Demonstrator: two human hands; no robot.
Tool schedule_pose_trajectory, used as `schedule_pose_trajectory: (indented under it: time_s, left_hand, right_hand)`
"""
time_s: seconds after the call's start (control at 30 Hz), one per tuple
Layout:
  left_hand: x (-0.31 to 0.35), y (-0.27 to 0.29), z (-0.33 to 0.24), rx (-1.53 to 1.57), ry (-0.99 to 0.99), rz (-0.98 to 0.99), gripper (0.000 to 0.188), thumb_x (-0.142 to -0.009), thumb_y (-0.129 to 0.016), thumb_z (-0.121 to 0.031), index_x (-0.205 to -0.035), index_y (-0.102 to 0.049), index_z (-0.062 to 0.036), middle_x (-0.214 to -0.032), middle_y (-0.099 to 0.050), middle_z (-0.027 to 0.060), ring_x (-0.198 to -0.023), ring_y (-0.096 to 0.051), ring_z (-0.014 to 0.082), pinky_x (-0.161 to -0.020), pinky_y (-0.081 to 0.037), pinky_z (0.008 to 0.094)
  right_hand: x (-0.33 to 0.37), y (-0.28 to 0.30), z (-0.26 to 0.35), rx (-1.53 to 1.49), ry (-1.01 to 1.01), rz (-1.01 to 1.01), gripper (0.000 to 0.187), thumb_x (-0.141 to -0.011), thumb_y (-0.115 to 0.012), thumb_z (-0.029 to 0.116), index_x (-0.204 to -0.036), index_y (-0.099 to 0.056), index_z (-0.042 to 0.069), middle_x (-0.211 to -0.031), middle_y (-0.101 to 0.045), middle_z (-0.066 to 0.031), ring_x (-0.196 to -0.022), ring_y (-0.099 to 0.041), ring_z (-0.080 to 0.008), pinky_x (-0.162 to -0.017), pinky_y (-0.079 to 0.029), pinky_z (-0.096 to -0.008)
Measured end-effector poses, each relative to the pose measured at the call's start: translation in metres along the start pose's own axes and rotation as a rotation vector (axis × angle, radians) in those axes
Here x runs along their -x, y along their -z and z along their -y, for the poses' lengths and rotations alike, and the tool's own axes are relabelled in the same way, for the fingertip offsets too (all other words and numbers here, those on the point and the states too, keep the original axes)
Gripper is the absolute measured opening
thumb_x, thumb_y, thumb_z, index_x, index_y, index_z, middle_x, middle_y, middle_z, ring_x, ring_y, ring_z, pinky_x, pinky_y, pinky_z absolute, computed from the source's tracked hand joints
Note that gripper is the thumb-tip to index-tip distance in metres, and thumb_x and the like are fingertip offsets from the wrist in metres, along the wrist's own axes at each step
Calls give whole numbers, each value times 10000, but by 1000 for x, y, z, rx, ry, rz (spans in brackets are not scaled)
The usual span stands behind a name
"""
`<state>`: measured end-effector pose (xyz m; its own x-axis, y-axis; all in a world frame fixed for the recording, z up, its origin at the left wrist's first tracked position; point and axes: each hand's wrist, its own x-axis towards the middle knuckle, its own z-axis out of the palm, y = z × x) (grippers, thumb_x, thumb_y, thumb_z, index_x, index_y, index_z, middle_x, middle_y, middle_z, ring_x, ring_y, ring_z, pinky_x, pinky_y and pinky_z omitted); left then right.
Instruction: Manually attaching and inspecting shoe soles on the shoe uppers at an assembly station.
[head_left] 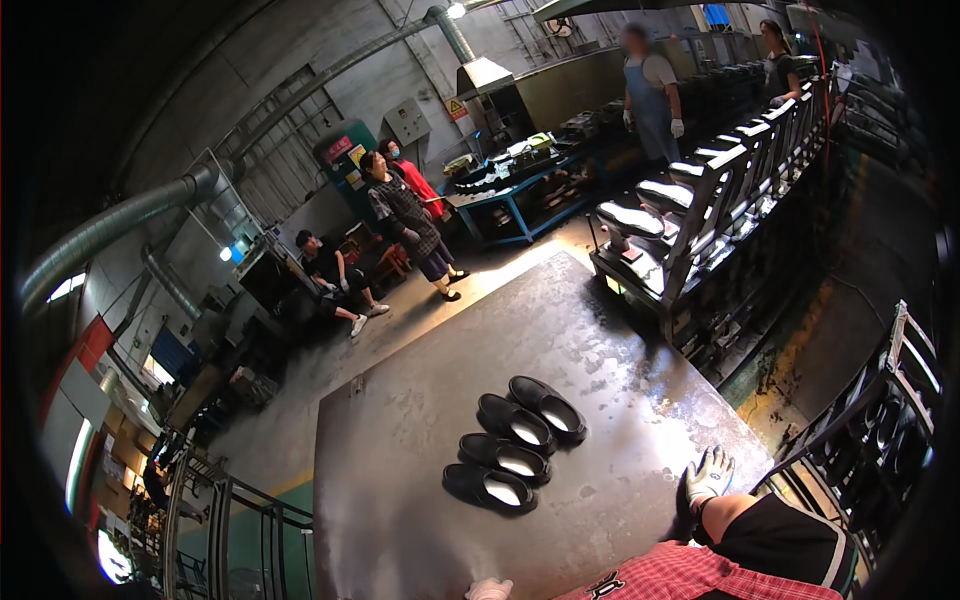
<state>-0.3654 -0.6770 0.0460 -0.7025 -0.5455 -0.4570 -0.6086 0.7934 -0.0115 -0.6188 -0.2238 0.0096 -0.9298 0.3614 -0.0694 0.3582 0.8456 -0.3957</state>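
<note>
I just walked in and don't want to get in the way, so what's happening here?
Nobody is handling the four black shoes right now: they lie side by side in a slanting row on the metal table. The wearer's gloved right hand rests open near the table's right edge, away from the shoes. The left hand shows only partly at the picture's lower edge, so its grip is unclear. Beyond the table, other people stand, and one sits.

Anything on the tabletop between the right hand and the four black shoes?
Nothing visible. The gloved right hand rests palm-down at the right side, apart from the black shoes; only glare-streaked tabletop shows between them.
</note>
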Motion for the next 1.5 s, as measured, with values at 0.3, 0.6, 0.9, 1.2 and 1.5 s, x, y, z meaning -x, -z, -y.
schedule_pose_trajectory:
  time_s: [0.3, 0.6, 0.9, 1.2, 1.5]
  left_hand:
    - [-17, -16, 13, -38, -5, 127, 828, -822, -562, -381, -1556, -242, -168, -1585, -250, 201, -1157, -565, 418, -894, -503, 518]
    - [7, 1, -4, -32, -9, -34, 476, -837, -549, -385, -1233, -615, -128, -1065, -693, 198, -927, -664, 407, -798, -524, 529]
    - [7, -1, -5, 28, 13, -92, 481, -811, -571, -398, -1218, -629, -149, -1065, -689, 204, -938, -663, 409, -782, -533, 534]
    - [11, -3, -8, 9, 6, -185, 421, -821, -551, -433, -1062, -709, -126, -1005, -708, 185, -924, -675, 393, -782, -541, 536]
    - [-1, -14, -1, 12, -11, -260, 384, -834, -531, -420, -963, -735, -121, -978, -714, 176, -905, -682, 386, -777, -544, 531]
  right_hand:
    - [-1, -5, -1, -9, -43, 16, 678, -904, -510, 461, -1441, -457, 51, -1555, -344, -174, -1453, -258, -352, -1218, -106, -485]
    - [-1, -8, -1, -14, -59, -23, 651, -885, -558, 420, -1420, -472, 58, -1536, -363, -176, -1434, -287, -355, -1206, -156, -478]
    - [-1, -8, 0, -9, -70, -2, 665, -884, -558, 421, -1433, -455, 60, -1544, -350, -172, -1436, -287, -351, -1206, -153, -476]
    - [-1, -8, -3, -26, -74, 1, 659, -888, -553, 419, -1433, -458, 60, -1546, -346, -172, -1442, -272, -355, -1204, -154, -479]
    - [-1, -2, 1, -26, -78, 4, 669, -892, -547, 430, -1439, -452, 58, -1550, -343, -176, -1443, -271, -364, -1205, -149, -481]
